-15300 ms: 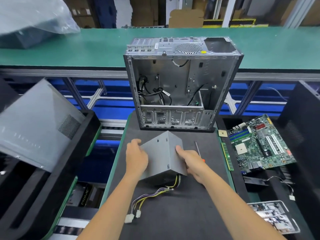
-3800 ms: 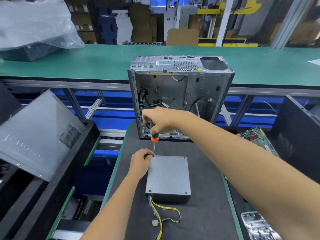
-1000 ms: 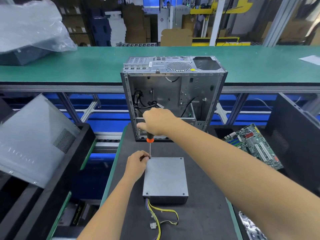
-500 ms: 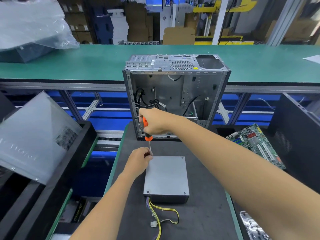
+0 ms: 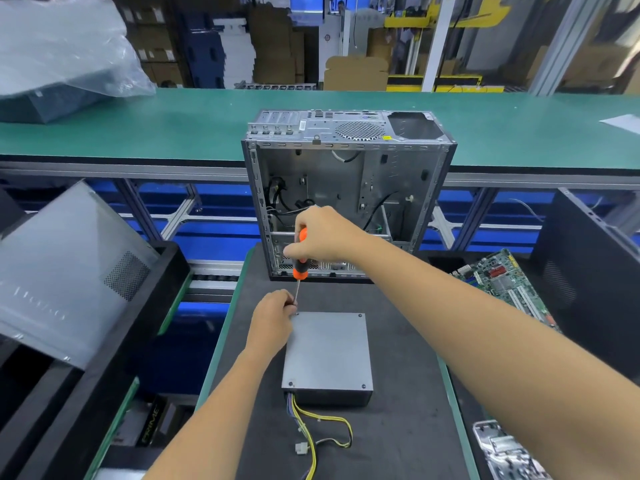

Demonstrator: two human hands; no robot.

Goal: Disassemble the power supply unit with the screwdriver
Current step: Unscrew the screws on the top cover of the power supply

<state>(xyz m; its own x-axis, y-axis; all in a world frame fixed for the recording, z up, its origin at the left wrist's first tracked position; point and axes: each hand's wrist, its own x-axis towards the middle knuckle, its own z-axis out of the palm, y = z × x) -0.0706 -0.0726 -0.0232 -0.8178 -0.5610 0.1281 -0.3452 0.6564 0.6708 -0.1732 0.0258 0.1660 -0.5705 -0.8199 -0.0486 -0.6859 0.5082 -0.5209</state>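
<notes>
The grey power supply unit [image 5: 327,351] lies flat on the dark mat, its yellow and black cables [image 5: 320,433] trailing toward me. My right hand [image 5: 323,233] grips the orange-handled screwdriver [image 5: 299,263] upright, with the tip at the far left corner screw of the lid. My left hand [image 5: 273,317] rests at that same corner, its fingers pinched around the thin shaft near the tip. Screws show at the other three corners of the lid.
An open, gutted computer case [image 5: 348,192] stands just behind the unit. A green motherboard [image 5: 502,285] lies in a black bin at right. A grey side panel [image 5: 65,271] leans in a bin at left. A green conveyor [image 5: 173,123] runs across behind.
Over the last second the screwdriver stays on the far left corner screw, and my right hand has shifted its grip on the handle. Earlier both hands were turning the unit, with the screwdriver lying on the mat.
</notes>
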